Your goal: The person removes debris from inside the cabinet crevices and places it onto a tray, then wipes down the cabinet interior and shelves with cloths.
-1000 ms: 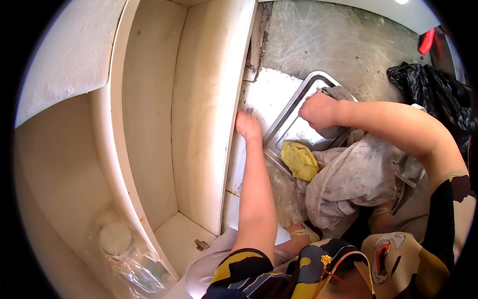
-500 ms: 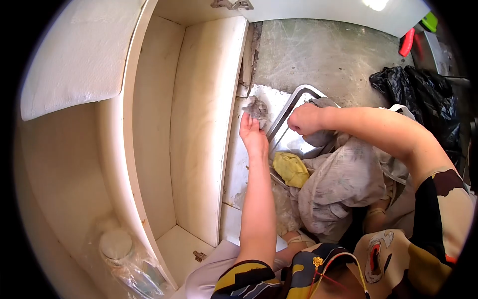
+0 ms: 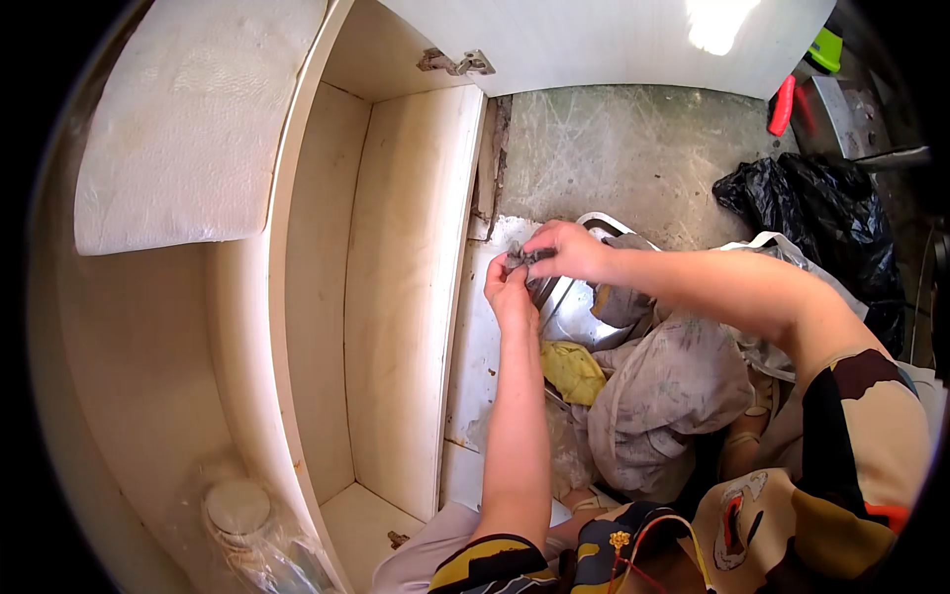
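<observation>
Two hands meet over one small grey wad [image 3: 518,260]: left hand [image 3: 509,287] pinches it from the near side, right hand [image 3: 560,249] grips it from the right. Wad sits between the two sets of fingertips, both about equally near; its longer axis seems to run crosswise, left to right, though fingers hide much of it. Metal tray [image 3: 567,319] just beyond and right, grey cloth [image 3: 623,311] inside; yellow cloth [image 3: 572,372] at its near edge. Cabinet board [image 3: 408,297] left of both hands, apart.
</observation>
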`<action>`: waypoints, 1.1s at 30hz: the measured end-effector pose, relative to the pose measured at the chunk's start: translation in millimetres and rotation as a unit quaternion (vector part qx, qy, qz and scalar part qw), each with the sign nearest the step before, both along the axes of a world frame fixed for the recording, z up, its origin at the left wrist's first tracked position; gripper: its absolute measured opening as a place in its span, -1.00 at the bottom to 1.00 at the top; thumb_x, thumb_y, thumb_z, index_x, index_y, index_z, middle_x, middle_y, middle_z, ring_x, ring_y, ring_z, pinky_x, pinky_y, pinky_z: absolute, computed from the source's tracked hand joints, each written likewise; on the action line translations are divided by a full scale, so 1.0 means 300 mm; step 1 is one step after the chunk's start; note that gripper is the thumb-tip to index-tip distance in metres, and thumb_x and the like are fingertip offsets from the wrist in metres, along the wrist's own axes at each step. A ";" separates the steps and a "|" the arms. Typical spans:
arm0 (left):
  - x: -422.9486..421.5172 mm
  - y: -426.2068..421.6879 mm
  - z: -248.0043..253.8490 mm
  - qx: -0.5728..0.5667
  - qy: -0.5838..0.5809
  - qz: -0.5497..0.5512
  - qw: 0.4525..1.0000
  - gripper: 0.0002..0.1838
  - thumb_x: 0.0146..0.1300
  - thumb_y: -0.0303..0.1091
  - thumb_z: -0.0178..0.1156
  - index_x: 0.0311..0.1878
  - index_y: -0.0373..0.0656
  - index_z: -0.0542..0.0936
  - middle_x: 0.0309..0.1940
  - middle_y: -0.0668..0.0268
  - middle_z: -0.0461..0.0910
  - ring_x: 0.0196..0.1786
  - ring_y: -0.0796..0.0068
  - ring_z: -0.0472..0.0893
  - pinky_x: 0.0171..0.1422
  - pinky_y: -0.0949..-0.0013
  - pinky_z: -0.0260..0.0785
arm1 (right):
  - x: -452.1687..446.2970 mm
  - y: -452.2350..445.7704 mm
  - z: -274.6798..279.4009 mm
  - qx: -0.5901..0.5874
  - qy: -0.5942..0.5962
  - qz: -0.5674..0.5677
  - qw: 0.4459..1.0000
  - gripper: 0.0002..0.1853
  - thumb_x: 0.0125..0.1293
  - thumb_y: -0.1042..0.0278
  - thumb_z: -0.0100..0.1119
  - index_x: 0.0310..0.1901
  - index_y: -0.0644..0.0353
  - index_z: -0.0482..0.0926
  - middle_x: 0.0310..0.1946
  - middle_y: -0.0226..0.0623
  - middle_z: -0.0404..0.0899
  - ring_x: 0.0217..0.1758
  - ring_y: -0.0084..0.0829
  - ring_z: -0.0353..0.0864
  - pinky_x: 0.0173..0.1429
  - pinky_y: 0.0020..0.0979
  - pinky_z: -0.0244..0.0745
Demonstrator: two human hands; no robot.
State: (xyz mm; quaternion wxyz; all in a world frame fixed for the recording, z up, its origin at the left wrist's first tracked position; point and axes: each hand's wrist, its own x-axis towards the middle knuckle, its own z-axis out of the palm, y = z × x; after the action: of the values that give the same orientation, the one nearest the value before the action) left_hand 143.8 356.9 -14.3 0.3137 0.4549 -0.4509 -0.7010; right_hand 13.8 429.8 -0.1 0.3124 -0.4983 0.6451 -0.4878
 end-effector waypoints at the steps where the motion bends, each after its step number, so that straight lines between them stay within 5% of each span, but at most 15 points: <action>1: -0.005 -0.002 0.001 0.000 0.001 0.001 1.000 -0.77 0.16 -0.71 0.00 -0.13 -0.28 0.48 -0.23 0.27 0.55 -0.23 0.48 0.55 -0.10 0.44 0.46 | 0.007 -0.004 -0.016 0.000 0.001 0.001 1.000 -0.63 0.00 0.43 0.36 -0.09 0.23 0.62 -0.08 -0.13 0.54 -0.17 -0.24 0.60 -0.06 -0.36 0.52; 5: -0.045 0.000 0.044 0.091 0.036 0.025 0.995 -0.80 0.21 -0.63 0.05 -0.09 -0.29 0.46 -0.20 0.30 0.53 -0.18 0.47 0.53 -0.06 0.37 0.47 | -0.027 -0.056 -0.016 0.044 0.045 -0.059 0.996 -0.64 -0.05 0.45 0.34 -0.13 0.25 0.64 -0.25 -0.10 0.61 -0.19 -0.27 0.61 -0.03 -0.36 0.50; 7: -0.076 -0.001 0.074 0.117 0.070 -0.018 0.991 -0.59 0.28 -0.52 0.08 0.19 -0.32 0.32 -0.01 0.19 0.46 -0.04 0.46 0.50 0.05 0.28 0.45 | -0.054 -0.091 0.003 0.137 -0.161 -0.127 0.969 -0.63 -0.11 0.43 0.32 -0.16 0.26 0.65 -0.31 -0.02 0.64 -0.18 -0.17 0.64 0.01 -0.30 0.50; 9: -0.082 -0.017 0.088 0.080 0.036 -0.019 0.996 -0.50 0.36 -0.43 0.01 0.32 -0.25 0.17 0.07 0.16 0.40 0.04 0.42 0.47 0.13 0.21 0.42 | -0.060 -0.141 0.021 0.128 -0.194 -0.139 0.963 -0.65 -0.10 0.44 0.28 -0.18 0.28 0.65 -0.35 -0.02 0.65 -0.24 -0.15 0.66 -0.03 -0.30 0.52; 15: -0.121 -0.147 0.048 0.064 -0.007 0.041 0.997 -0.53 0.40 -0.47 -0.18 0.36 -0.21 0.11 0.07 0.20 0.40 0.03 0.36 0.48 0.12 0.17 0.41 | -0.053 -0.309 0.050 -0.011 0.007 -0.272 0.962 -0.71 -0.01 0.43 0.24 -0.19 0.26 0.64 -0.19 -0.01 0.57 -0.19 -0.04 0.60 -0.03 -0.25 0.51; 17: -0.126 -0.179 0.025 0.090 0.006 0.047 0.995 -0.49 0.32 -0.58 -0.17 0.35 -0.16 0.14 0.07 0.23 0.42 0.04 0.35 0.49 0.11 0.17 0.42 | -0.027 -0.340 0.053 0.030 -0.014 -0.220 0.975 -0.80 0.05 0.48 0.16 -0.25 0.27 0.64 -0.15 0.03 0.51 -0.20 -0.03 0.59 -0.02 -0.20 0.50; 19: -0.128 -0.188 0.016 0.114 0.013 -0.020 0.993 -0.40 0.24 -0.64 -0.09 0.36 0.00 0.16 0.15 0.30 0.35 0.05 0.41 0.46 0.09 0.24 0.40 | -0.016 -0.347 0.011 0.102 0.142 -0.129 0.976 -0.87 0.05 0.50 0.10 -0.36 0.29 0.61 -0.17 0.04 0.50 -0.20 -0.01 0.58 -0.04 -0.16 0.50; 23: -0.104 -0.135 -0.031 0.124 0.078 0.051 0.988 -0.28 0.11 -0.77 -0.18 0.35 0.05 0.16 0.09 0.19 0.41 0.04 0.30 0.49 0.03 0.14 0.48 | 0.022 -0.283 -0.081 0.019 0.163 -0.082 0.983 -0.88 -0.08 0.43 0.19 -0.44 0.25 0.58 -0.26 -0.06 0.47 -0.24 -0.02 0.56 -0.13 -0.17 0.50; 27: -0.084 -0.134 -0.006 0.138 0.000 0.041 0.990 -0.35 0.26 -0.62 -0.07 0.39 0.08 0.09 0.15 0.10 0.33 0.04 0.22 0.50 0.09 0.16 0.47 | -0.057 -0.240 -0.105 0.053 0.137 -0.134 0.980 -0.84 -0.04 0.38 0.15 -0.40 0.24 0.59 -0.26 0.01 0.54 -0.20 0.01 0.57 -0.08 -0.10 0.50; 33: -0.114 -0.176 0.011 0.131 0.068 0.056 0.987 -0.47 0.37 -0.42 -0.05 0.34 -0.33 0.06 0.20 0.10 0.29 0.10 0.18 0.46 0.22 0.07 0.37 | -0.316 -0.394 -0.097 0.049 0.006 -0.366 0.929 -0.80 0.03 0.41 0.14 -0.29 0.25 0.63 -0.31 0.07 0.58 -0.17 0.03 0.58 -0.01 -0.12 0.48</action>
State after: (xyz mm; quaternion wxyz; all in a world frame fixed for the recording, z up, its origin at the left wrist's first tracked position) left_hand 109.8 304.2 -11.0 0.3204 0.4676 -0.3067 -0.7646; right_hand -80.9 311.4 -29.3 0.1327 -0.2148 0.8074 -0.5333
